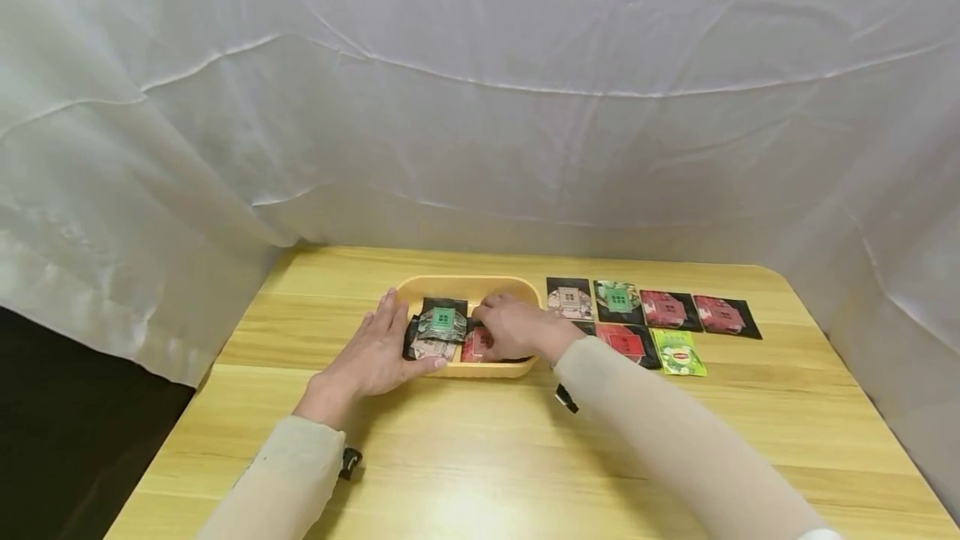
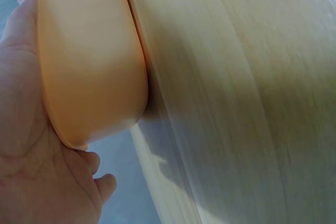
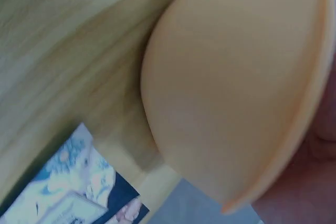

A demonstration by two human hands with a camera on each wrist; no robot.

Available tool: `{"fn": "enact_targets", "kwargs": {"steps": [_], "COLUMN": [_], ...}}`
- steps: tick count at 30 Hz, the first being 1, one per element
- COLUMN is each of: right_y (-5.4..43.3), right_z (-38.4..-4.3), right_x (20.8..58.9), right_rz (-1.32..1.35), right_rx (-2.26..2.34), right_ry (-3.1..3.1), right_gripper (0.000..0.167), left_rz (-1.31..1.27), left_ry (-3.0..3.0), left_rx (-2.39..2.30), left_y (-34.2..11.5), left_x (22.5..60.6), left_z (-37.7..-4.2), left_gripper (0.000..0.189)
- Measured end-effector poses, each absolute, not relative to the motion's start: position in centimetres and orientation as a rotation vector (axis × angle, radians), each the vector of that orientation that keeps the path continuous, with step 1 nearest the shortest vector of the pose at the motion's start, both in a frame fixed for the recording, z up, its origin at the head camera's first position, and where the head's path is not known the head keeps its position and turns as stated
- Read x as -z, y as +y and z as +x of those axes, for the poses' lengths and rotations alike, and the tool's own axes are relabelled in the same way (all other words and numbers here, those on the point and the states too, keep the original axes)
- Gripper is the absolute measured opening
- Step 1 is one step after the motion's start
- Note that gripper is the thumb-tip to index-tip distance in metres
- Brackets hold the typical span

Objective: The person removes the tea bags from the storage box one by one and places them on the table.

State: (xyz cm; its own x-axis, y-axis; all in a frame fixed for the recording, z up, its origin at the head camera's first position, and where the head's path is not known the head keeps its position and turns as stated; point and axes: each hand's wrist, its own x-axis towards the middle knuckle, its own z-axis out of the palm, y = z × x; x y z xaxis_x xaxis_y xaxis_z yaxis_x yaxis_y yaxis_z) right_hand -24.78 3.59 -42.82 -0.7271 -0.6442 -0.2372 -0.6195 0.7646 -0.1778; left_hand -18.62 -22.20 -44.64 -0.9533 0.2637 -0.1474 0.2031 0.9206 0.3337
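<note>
A shallow orange-yellow plastic tray holds several tea sachets. Inside it, a dark sachet with a green label overlaps a pale-patterned sachet at the left end. My left hand rests on the tray's left end, fingers extended along the rim and thumb along the near edge; the left wrist view shows the palm against the tray wall. My right hand reaches over the right end, its curled fingers gripping a red and black sachet inside. Its fingertips are partly hidden.
Right of the tray, more sachets lie in two rows: a pale one, a green-labelled one, red and black ones and a bright green one. Pale cloth hangs behind the wooden table.
</note>
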Motion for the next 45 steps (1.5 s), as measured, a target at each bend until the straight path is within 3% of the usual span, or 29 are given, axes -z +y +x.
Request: {"fn": "enact_targets", "kwargs": {"steps": [7, 12, 15, 17, 23, 26, 38, 45], "right_y": [3.4, 3.7, 3.9, 3.8, 3.5, 3.3, 3.1, 3.1], "right_z": [-25.0, -25.2, -25.3, -25.3, -25.2, -25.2, -25.1, -25.1], "right_x": [43.7, 43.3, 43.0, 42.9, 42.8, 42.8, 42.7, 42.6], "right_rz": [-0.978, -0.935, -0.913, -0.910, -0.900, -0.893, -0.896, -0.898], "right_rx": [0.090, 0.073, 0.003, -0.027, -0.027, -0.019, -0.105, -0.073], "right_ry": [2.684, 2.675, 2.681, 2.673, 2.632, 2.635, 2.617, 2.618], "right_gripper": [0.059, 0.042, 0.043, 0.048, 0.088, 0.095, 0.081, 0.088], "left_rz": [0.369, 0.364, 0.364, 0.364, 0.377, 0.382, 0.367, 0.359], "left_ry": [2.892, 2.891, 2.891, 2.891, 2.897, 2.903, 2.904, 2.897], "left_rx": [-0.465, -0.482, -0.496, -0.498, -0.492, -0.502, -0.496, -0.505], "left_y": [-22.0, -22.0, -22.0, -22.1, -22.2, -22.2, -22.3, -22.3], "left_x": [44.6, 44.5, 44.4, 44.4, 44.4, 44.4, 44.4, 44.4], "left_z": [-18.6, -18.6, -18.6, -18.6, -18.6, -18.6, -18.6, -18.5], "left_gripper": [0.131, 0.132, 0.130, 0.129, 0.129, 0.128, 0.125, 0.125]}}
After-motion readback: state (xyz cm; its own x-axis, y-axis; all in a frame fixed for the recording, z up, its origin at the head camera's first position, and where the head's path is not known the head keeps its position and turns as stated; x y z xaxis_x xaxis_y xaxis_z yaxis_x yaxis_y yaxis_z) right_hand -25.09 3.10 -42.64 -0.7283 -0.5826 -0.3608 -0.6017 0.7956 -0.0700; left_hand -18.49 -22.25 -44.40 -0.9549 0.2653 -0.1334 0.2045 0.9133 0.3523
